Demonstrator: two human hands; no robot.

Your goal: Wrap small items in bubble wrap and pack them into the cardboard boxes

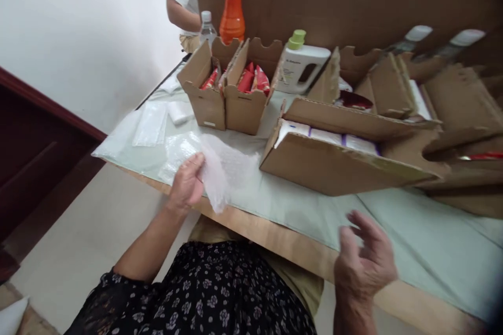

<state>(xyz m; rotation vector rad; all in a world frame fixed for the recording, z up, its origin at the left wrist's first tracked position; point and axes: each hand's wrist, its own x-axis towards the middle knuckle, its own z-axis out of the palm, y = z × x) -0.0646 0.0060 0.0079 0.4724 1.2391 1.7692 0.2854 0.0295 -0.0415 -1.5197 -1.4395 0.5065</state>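
Note:
My left hand (188, 180) pinches a sheet of bubble wrap (215, 175) near the front edge of the table. The thin, whitish wrap hangs over toward the edge, and part of it lies on the cloth. Another piece of bubble wrap (176, 149) is spread just behind that hand. Over the front edge on the right is my right hand (365, 259), a little blurred, its fingers apart and curved with nothing in them. The nearest thing to it is the long cardboard box (341, 170), which holds white packs with purple edges (326, 136).
Two cardboard bins (208, 107) with red packets (247, 78) stand at the back left. Behind are an orange bottle (232, 18), a clear bottle and a white jug (302, 65). More cardboard boxes (456, 99) crowd the right. A person (183, 0) stands beyond the table's far end.

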